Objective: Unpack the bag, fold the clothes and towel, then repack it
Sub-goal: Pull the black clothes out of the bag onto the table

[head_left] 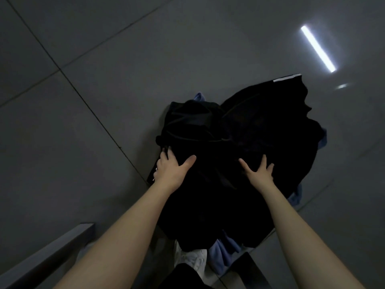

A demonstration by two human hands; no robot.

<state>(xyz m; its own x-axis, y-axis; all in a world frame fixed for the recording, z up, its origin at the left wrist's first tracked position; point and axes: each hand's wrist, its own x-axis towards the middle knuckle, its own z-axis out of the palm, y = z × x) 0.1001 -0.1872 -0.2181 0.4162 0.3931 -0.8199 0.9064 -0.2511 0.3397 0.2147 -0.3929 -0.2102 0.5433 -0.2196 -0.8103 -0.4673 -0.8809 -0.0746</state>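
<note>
A person bends over a heap of black clothing on a grey tiled floor, the heap lying just off frame centre toward 4 o'clock. The left hand rests flat on the heap's 9 o'clock edge, thumb splayed wide; its fingertips are lost in the dark cloth. The right hand presses the fabric nearer the middle, fingers spread apart. A blue towel peeks from beneath the heap at 6 o'clock, 12 o'clock and 3 o'clock. A white shoe shows at the frame's 6 o'clock, touching the towel. A strip-light reflection gleams at 2 o'clock; a grey ledge crosses at 7 o'clock.
</note>
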